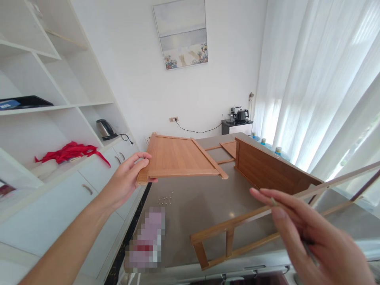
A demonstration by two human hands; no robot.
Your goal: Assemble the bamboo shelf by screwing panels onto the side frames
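Observation:
My left hand [130,178] grips a wooden panel [181,154] by its near left corner post, thumb on top and fingers underneath. The panel is light brown with a raised frame, tilted over the table. In my right hand [314,233] a thin metal rod [273,201] lies between thumb and fingers; its full shape is hidden. Below that hand is a ladder-like wooden frame [230,241] with short crosspieces, which runs off to the right. A darker wooden panel [267,166] stands on edge behind it. Several small metal fasteners [165,200] are scattered on the table, below the held panel.
The grey table [208,206] also bears another wooden frame part [228,149] at the back and a blurred-out pinkish packet [148,237] at the near left. White cabinets [86,190] line the left side. Several bottles [278,152] stand by the curtain on the right.

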